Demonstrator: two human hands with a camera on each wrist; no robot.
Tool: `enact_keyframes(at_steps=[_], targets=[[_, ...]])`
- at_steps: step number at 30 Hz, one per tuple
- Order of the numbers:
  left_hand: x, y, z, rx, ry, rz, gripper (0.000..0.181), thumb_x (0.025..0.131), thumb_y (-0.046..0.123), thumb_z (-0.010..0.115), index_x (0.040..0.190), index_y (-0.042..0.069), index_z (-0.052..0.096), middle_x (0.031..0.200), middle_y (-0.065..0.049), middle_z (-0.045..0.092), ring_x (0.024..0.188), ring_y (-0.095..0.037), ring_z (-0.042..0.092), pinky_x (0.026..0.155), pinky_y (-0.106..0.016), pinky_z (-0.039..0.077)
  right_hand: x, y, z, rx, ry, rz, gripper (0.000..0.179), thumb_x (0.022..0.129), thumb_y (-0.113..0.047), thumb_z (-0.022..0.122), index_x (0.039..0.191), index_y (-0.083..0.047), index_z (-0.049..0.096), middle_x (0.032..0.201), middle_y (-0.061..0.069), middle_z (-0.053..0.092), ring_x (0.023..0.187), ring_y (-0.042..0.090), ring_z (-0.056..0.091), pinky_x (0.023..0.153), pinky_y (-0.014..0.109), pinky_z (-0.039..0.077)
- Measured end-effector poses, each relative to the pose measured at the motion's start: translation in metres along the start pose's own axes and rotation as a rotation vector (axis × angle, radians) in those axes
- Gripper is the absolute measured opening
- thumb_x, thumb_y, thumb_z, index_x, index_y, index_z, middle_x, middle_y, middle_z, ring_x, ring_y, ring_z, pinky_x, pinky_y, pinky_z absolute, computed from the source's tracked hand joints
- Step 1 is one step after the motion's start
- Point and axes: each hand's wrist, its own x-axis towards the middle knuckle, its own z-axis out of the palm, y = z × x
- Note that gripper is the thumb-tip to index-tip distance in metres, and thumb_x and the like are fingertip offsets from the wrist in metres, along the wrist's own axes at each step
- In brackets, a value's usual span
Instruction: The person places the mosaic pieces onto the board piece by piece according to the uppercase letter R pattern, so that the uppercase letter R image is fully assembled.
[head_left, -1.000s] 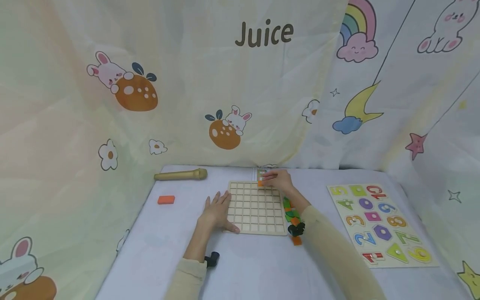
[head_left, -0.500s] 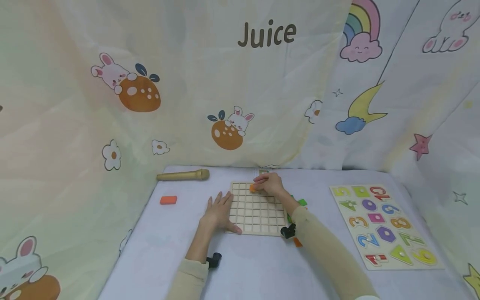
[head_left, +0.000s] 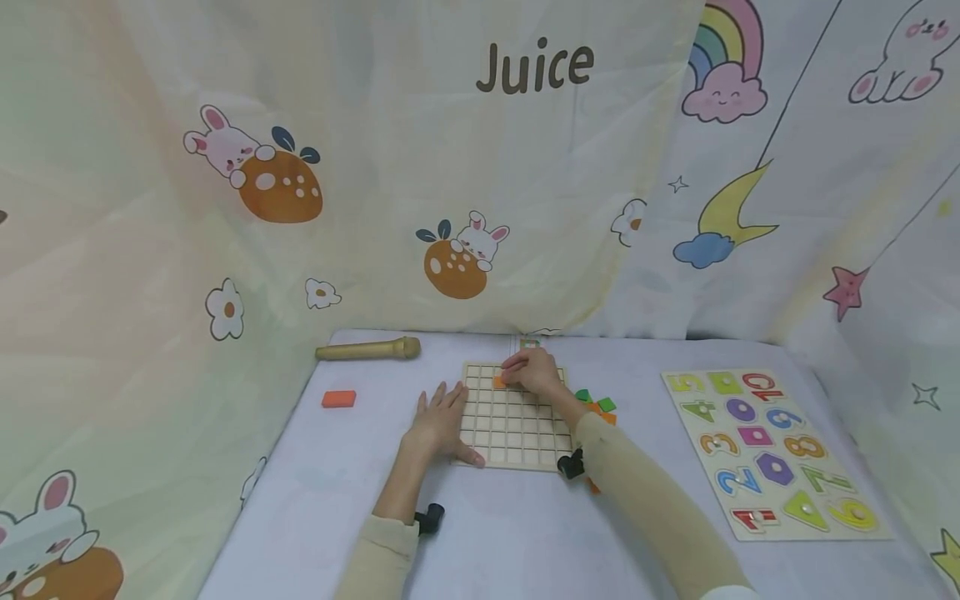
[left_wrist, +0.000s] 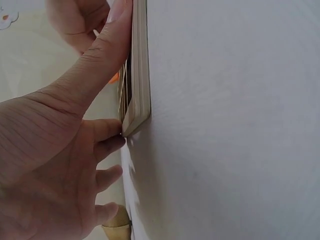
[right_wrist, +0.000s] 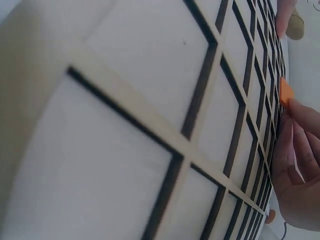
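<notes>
A square wooden grid board (head_left: 517, 433) with many small cells lies in the middle of the table. My left hand (head_left: 437, 427) rests along its left side, fingers spread. In the left wrist view the thumb (left_wrist: 95, 70) lies along the board's edge (left_wrist: 142, 75), and other fingertips touch near its corner. My right hand (head_left: 534, 371) pinches a small orange square tile (head_left: 499, 382) over the board's far rows. In the right wrist view the tile (right_wrist: 285, 93) stands tilted at the grid between thumb and finger; whether it touches a cell's bottom I cannot tell.
Green and orange pieces (head_left: 606, 407) lie at the board's right, partly behind the right forearm. A number puzzle board (head_left: 776, 454) is farther right. On the left are an orange-red block (head_left: 339, 399) and a gold microphone (head_left: 368, 350). A card (head_left: 529, 343) shows behind the right hand.
My right hand has moved left and slightly nearer with the orange tile, from the board's far edge to over its far cells. The left hand stays at the board's left side.
</notes>
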Motion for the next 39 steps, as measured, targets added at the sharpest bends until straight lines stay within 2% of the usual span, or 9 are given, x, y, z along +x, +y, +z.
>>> enact_keyframes(at_steps=[7, 12, 16, 22, 31, 36, 39], targets=[[0.000, -0.002, 0.001, 0.003, 0.005, 0.004, 0.144, 0.055, 0.072, 0.091, 0.164, 0.003, 0.027, 0.171, -0.015, 0.025, 0.158, -0.043, 0.015, 0.126, -0.066, 0.012, -0.004, -0.007, 0.006, -0.072, 0.040, 0.019, 0.022, 0.085, -0.011, 0.088, 0.105, -0.010, 0.079, 0.089, -0.001, 0.078, 0.082, 0.016, 0.073, 0.082, 0.036, 0.061], [0.000, -0.001, 0.001, -0.003, -0.004, 0.001, 0.144, 0.055, 0.071, 0.091, 0.165, 0.004, 0.027, 0.172, -0.014, 0.024, 0.159, -0.042, 0.014, 0.126, -0.065, 0.011, -0.007, -0.006, 0.008, -0.100, 0.059, 0.018, 0.025, 0.085, -0.012, 0.088, 0.108, -0.010, 0.079, 0.092, -0.002, 0.078, 0.086, 0.017, 0.072, 0.093, 0.042, 0.058], [0.000, -0.001, 0.000, -0.005, -0.007, -0.002, 0.144, 0.054, 0.071, 0.091, 0.164, 0.003, 0.027, 0.172, -0.014, 0.024, 0.159, -0.042, 0.014, 0.126, -0.066, 0.011, -0.011, -0.006, 0.006, -0.086, 0.047, 0.006, 0.026, 0.088, -0.013, 0.085, 0.112, -0.007, 0.078, 0.097, 0.002, 0.079, 0.090, 0.019, 0.073, 0.095, 0.043, 0.058], [0.000, 0.001, -0.001, -0.010, 0.000, 0.003, 0.144, 0.054, 0.070, 0.092, 0.164, 0.002, 0.028, 0.171, -0.016, 0.025, 0.158, -0.043, 0.015, 0.126, -0.066, 0.012, -0.019, -0.008, -0.001, -0.025, 0.041, -0.006, 0.029, 0.091, -0.014, 0.083, 0.117, -0.004, 0.077, 0.105, 0.007, 0.079, 0.095, 0.022, 0.074, 0.085, 0.038, 0.062], [0.001, 0.000, 0.002, -0.025, -0.002, 0.000, 0.146, 0.054, 0.071, 0.091, 0.165, 0.002, 0.026, 0.172, -0.015, 0.023, 0.159, -0.042, 0.013, 0.126, -0.066, 0.012, -0.032, -0.002, -0.022, 0.138, 0.033, -0.023, 0.032, 0.092, -0.012, 0.081, 0.121, 0.000, 0.075, 0.105, 0.012, 0.079, 0.093, 0.026, 0.077, 0.081, 0.036, 0.065], [0.001, 0.000, 0.001, -0.038, 0.000, -0.003, 0.145, 0.054, 0.069, 0.093, 0.164, 0.002, 0.026, 0.172, -0.016, 0.023, 0.159, -0.042, 0.013, 0.126, -0.066, 0.011, -0.038, -0.002, -0.038, 0.205, 0.034, -0.032, 0.033, 0.094, -0.007, 0.077, 0.124, 0.007, 0.070, 0.105, 0.018, 0.078, 0.096, 0.037, 0.077, 0.084, 0.043, 0.064], [0.000, 0.002, 0.001, -0.053, 0.009, 0.002, 0.145, 0.053, 0.067, 0.094, 0.164, 0.001, 0.027, 0.171, -0.016, 0.024, 0.159, -0.043, 0.013, 0.126, -0.067, 0.011, -0.040, 0.001, -0.049, 0.222, 0.055, -0.016, 0.033, 0.095, -0.006, 0.076, 0.124, 0.009, 0.069, 0.105, 0.019, 0.078, 0.098, 0.039, 0.076, 0.088, 0.047, 0.063]])
